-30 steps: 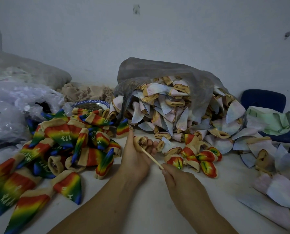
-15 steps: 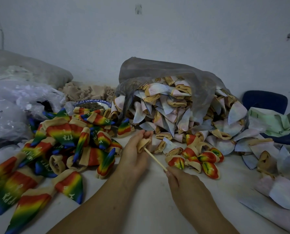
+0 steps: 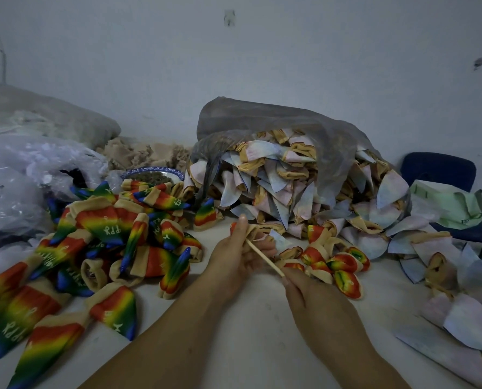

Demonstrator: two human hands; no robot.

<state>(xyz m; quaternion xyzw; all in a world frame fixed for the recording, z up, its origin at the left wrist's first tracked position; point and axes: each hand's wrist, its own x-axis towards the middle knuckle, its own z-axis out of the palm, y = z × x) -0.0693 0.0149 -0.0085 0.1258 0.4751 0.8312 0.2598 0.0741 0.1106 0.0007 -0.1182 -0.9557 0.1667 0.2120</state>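
Observation:
My left hand grips a small tan-cuffed sock piece at the middle of the white table, thumb raised along its left side. A thin wooden stick runs from inside the piece down to my right hand, which pinches its lower end. Finished rainbow socks lie heaped on the left. A few half-turned red and green pieces sit just right of my hands.
A grey plastic bag spills pale inside-out socks behind my hands and along the right side. Clear plastic bags fill the left. A blue-rimmed bowl stands behind the rainbow heap. A blue chair holds green cloth.
The left thumb has lifted higher along the sock piece, and a red tip now shows at its top. The stick stays pushed in; both hands barely shifted.

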